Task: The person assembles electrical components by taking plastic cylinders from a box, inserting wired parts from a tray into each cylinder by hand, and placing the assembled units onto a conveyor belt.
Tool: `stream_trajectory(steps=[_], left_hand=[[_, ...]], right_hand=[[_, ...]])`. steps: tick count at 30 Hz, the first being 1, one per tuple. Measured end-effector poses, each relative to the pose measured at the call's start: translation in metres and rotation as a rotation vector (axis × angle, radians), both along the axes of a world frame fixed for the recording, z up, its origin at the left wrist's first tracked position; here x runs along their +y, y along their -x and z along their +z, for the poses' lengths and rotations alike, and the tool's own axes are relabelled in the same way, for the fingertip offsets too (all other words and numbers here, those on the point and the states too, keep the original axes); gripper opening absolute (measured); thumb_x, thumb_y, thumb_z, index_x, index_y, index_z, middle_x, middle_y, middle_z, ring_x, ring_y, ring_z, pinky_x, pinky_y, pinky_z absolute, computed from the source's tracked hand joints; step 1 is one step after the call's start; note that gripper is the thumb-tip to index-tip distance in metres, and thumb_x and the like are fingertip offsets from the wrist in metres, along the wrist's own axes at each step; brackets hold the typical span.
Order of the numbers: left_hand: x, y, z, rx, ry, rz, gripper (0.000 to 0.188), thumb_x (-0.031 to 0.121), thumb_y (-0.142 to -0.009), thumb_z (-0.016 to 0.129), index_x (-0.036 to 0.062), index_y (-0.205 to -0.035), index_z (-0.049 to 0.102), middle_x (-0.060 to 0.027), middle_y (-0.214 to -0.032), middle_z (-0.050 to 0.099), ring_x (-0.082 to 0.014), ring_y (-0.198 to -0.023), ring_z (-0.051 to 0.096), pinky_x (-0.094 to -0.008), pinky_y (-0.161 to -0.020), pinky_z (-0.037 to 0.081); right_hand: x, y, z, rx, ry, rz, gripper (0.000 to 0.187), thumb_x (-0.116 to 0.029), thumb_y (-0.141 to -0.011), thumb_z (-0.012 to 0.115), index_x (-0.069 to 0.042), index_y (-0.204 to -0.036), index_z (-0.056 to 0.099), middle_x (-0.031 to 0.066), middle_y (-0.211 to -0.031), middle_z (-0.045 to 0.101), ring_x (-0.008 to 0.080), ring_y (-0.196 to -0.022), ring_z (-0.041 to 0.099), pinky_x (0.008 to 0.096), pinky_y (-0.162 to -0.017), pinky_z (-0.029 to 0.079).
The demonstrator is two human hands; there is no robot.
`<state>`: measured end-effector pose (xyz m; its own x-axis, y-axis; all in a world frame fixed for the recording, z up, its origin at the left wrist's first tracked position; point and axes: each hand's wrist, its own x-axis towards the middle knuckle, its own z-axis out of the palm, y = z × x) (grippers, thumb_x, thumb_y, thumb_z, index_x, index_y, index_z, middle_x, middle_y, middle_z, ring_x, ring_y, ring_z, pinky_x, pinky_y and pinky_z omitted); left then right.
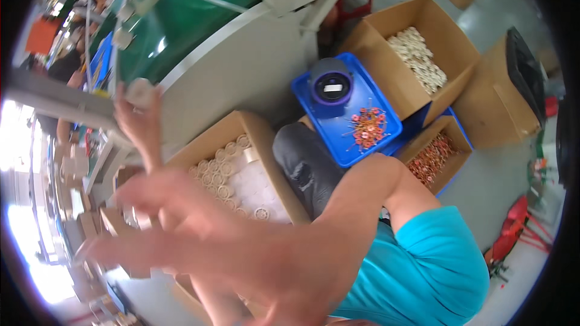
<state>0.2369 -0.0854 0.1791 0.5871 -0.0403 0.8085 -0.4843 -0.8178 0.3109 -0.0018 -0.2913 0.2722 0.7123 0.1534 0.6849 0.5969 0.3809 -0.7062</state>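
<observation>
My left hand (140, 125) is raised at the left, beside the edge of the green-topped bench. Its thumb and fingers are closed on a white round part (141, 93), whose details are blurred. My right hand (181, 229) reaches across the foreground, large and smeared by motion. Its fingers look stretched and apart, and I can make out nothing held in them. Beyond the right hand, a cardboard box (257, 136) holds many white ring-shaped parts (222, 166) around a pale sheet. The right hand and forearm hide the box's near side.
A blue tray (347, 158) carries a black-and-purple round device (331, 87) and a pile of small copper-red parts (370, 128). More such parts fill a small box (462, 142). White pieces lie in a larger carton (393, 15). A green bench (187, 15) stands ahead.
</observation>
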Motion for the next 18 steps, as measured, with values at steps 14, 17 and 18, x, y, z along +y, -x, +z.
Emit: stream_trajectory(steps=[14, 17, 18], left_hand=[[0.039, -0.143, 0.02, 0.007, -0.138, 0.411, 0.062, 0.046, -0.076, 0.078, -0.0068, -0.1, 0.057, -0.0256, -0.1, 0.062, -0.0437, -0.096, 0.059, -0.0482, -0.085, 0.047], [0.079, -0.136, 0.027, -0.001, -0.202, 0.457, 0.065, 0.045, -0.076, 0.079, -0.007, -0.105, 0.055, -0.0266, -0.103, 0.059, -0.0431, -0.102, 0.055, -0.0488, -0.087, 0.045], [0.083, -0.137, 0.03, -0.093, -0.284, 0.455, 0.067, 0.047, -0.075, 0.079, -0.007, -0.108, 0.055, -0.026, -0.105, 0.058, -0.042, -0.105, 0.053, -0.0488, -0.09, 0.043]], right_hand=[[-0.052, -0.055, 0.005, 0.003, -0.019, 0.01, 0.066, -0.013, -0.08, 0.069, -0.006, -0.139, 0.04, 0.0209, -0.134, 0.046, 0.0321, -0.12, 0.052, 0.0378, -0.088, 0.05], [-0.102, -0.004, -0.017, 0.039, -0.188, -0.025, 0.081, -0.011, -0.08, 0.068, -0.001, -0.148, 0.025, 0.0314, -0.138, 0.036, 0.0379, -0.122, 0.05, 0.0392, -0.083, 0.055], [-0.109, -0.003, -0.021, 0.207, -0.142, -0.191, 0.079, -0.009, -0.079, 0.068, 0.0, -0.147, 0.027, 0.0293, -0.134, 0.042, 0.0357, -0.117, 0.053, 0.0379, -0.083, 0.054]])
